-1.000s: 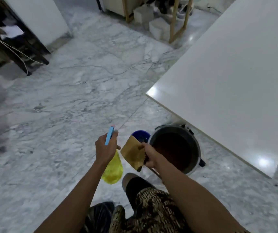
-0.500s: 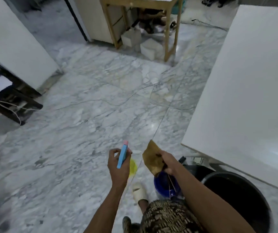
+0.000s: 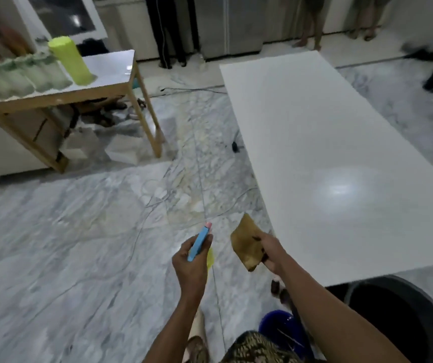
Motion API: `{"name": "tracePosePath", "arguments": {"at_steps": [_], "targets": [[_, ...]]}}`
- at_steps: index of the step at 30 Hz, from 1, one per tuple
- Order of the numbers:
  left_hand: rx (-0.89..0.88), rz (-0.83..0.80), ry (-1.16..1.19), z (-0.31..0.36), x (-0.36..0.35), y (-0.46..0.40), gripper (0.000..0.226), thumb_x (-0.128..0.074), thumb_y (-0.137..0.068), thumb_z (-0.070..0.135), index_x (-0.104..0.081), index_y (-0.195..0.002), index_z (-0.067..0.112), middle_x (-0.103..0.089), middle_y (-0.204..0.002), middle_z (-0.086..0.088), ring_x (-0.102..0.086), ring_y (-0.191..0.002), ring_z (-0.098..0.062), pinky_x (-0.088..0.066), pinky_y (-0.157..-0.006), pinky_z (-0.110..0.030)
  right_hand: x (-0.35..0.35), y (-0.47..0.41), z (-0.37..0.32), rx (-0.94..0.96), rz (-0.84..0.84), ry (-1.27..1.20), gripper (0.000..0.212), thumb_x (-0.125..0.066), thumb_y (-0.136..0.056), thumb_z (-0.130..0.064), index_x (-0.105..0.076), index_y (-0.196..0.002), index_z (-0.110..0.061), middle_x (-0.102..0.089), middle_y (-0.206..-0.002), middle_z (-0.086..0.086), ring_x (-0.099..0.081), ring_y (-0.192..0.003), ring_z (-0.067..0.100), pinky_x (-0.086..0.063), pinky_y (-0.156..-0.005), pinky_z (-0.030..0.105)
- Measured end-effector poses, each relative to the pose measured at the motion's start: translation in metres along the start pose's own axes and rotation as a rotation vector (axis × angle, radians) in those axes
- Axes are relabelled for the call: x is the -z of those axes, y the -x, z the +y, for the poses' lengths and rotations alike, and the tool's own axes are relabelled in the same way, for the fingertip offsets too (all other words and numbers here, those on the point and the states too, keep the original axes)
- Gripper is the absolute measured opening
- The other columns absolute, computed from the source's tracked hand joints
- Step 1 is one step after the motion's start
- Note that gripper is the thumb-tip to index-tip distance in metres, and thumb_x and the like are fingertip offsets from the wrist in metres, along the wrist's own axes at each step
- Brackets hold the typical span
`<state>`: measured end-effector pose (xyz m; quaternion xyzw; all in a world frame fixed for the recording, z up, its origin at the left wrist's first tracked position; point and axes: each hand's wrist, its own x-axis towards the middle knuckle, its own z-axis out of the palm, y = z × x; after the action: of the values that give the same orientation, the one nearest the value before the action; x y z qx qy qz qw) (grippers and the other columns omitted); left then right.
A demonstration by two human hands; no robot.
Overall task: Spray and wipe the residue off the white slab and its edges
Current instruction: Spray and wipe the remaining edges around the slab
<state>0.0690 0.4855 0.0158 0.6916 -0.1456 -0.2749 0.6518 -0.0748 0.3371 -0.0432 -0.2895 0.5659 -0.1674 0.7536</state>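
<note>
Here we are at the near end of the slab, a long white sheet running away up the right side of the view, one bright glare patch on it, nothing lying on it that I can make out. The left hand has its fingers wrapped round the bottle, yellow body mostly tucked behind the palm, blue trigger head poking up and forward. The right hand pinches a brown cloth, which sits just beside the slab's near left corner, not touching it as far as I can tell. Both hands are over the marble floor, short of the surface.

So the step, I'd say, is getting in to start spraying. To do it well: bring the nozzle out over the slab and turn it toward the surface before squeezing, because right now it points off to the left, over the floor. Mist a near patch first, follow straight behind with the cloth, and run the cloth down over the edge at that corner.

Mind the footing: a black bucket and a blue bowl sit close by the legs at the near end. A wooden table stands well off to the left
</note>
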Motion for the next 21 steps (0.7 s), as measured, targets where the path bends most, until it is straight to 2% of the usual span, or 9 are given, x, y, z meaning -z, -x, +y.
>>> {"name": "tracePosePath", "arguments": {"at_steps": [3, 5, 7, 9, 11, 13, 16, 18, 21], "targets": [[-0.041, -0.208, -0.084, 0.012, -0.021, -0.063, 0.012, -0.080, -0.093, 0.012, -0.081, -0.104, 0.017, -0.080, -0.094, -0.002, -0.071, -0.086, -0.009, -0.055, -0.078, -0.017, -0.012, -0.019, -0.020, 0.075, 0.201, -0.098, 0.043, -0.067, -0.082, -0.036, -0.061, -0.115, -0.008, -0.068, -0.112, 0.009, -0.065, -0.105, 0.031, -0.056, -0.093, 0.049], [-0.081, -0.389, -0.146, 0.020, -0.042, -0.098, 0.014, -0.078, -0.096, 0.013, -0.080, -0.109, 0.018, -0.080, -0.097, -0.003, -0.072, -0.086, -0.006, -0.054, -0.079, -0.017, -0.006, -0.028, -0.033, 0.113, 0.329, -0.147, 0.049, -0.070, -0.071, -0.041, -0.068, -0.108, -0.008, -0.072, -0.108, 0.012, -0.068, -0.100, 0.032, -0.056, -0.092, 0.050], [-0.095, -0.577, -0.209, 0.028, -0.068, -0.125, 0.014, -0.076, -0.097, 0.013, -0.079, -0.111, 0.016, -0.077, -0.090, -0.003, -0.069, -0.079, -0.002, -0.051, -0.072, -0.015, 0.002, -0.019, -0.043, 0.151, 0.482, -0.217, 0.029, -0.067, -0.081, -0.035, -0.070, -0.099, -0.012, -0.072, -0.107, 0.012, -0.068, -0.097, 0.030, -0.055, -0.086, 0.042], [-0.106, -0.710, -0.263, 0.033, -0.092, -0.139, 0.015, -0.077, -0.097, 0.015, -0.081, -0.112, 0.013, -0.073, -0.082, -0.005, -0.064, -0.072, -0.003, -0.049, -0.067, -0.019, 0.013, 0.002, -0.050, 0.186, 0.581, -0.200, 0.030, -0.061, -0.093, -0.031, -0.069, -0.114, -0.013, -0.069, -0.114, 0.006, -0.065, -0.102, 0.026, -0.053, -0.091, 0.039], [-0.149, -0.786, -0.359, 0.036, -0.123, -0.147, 0.010, -0.077, -0.098, 0.019, -0.082, -0.105, 0.014, -0.064, -0.071, 0.000, -0.055, -0.062, -0.002, -0.044, -0.063, -0.026, 0.030, 0.019, -0.054, 0.251, 0.682, -0.108, 0.033, -0.053, -0.099, -0.027, -0.062, -0.128, -0.012, -0.063, -0.123, 0.005, -0.060, -0.108, 0.026, -0.049, -0.097, 0.040], [-0.211, -0.892, -0.418, 0.035, -0.157, -0.152, 0.009, -0.075, -0.099, 0.017, -0.083, -0.102, 0.016, -0.065, -0.076, 0.010, -0.055, -0.064, -0.001, -0.045, -0.065, -0.029, 0.048, 0.028, -0.051, 0.319, 0.770, 0.015, 0.034, -0.048, -0.102, -0.022, -0.058, -0.134, -0.016, -0.062, -0.126, 0.008, -0.058, -0.108, 0.025, -0.047, -0.095, 0.039], [-0.285, -1.052, -0.446, 0.035, -0.204, -0.152, 0.015, -0.072, -0.100, 0.012, -0.083, -0.107, 0.019, -0.068, -0.076, 0.011, -0.051, -0.059, 0.002, -0.041, -0.059, -0.015, 0.077, 0.030, -0.049, 0.378, 0.855, 0.125, 0.036, -0.044, -0.103, -0.018, -0.054, -0.138, -0.021, -0.060, -0.117, -0.002, -0.058, -0.105, 0.020, -0.043, -0.083, 0.030], [-0.354, -1.102, -0.477, 0.032, -0.237, -0.147, 0.016, -0.071, -0.101, 0.014, -0.083, -0.108, 0.023, -0.071, -0.078, 0.011, -0.055, -0.056, 0.006, -0.040, -0.057, -0.010, 0.104, 0.021, -0.049, 0.401, 0.927, 0.247, 0.035, -0.043, -0.103, -0.015, -0.056, -0.136, -0.018, -0.064, -0.115, 0.001, -0.061, -0.108, 0.022, -0.043, -0.082, 0.029], [-0.406, -1.175, -0.531, 0.021, -0.272, -0.138, 0.018, -0.069, -0.103, 0.019, -0.082, -0.116, 0.022, -0.073, -0.089, 0.016, -0.061, -0.070, 0.003, -0.045, -0.067, -0.012, 0.123, 0.007, -0.035, 0.416, 1.084, 0.462, 0.038, -0.042, -0.102, -0.008, -0.056, -0.136, -0.018, -0.066, -0.125, 0.007, -0.062, -0.111, 0.026, -0.047, -0.095, 0.037]]}}
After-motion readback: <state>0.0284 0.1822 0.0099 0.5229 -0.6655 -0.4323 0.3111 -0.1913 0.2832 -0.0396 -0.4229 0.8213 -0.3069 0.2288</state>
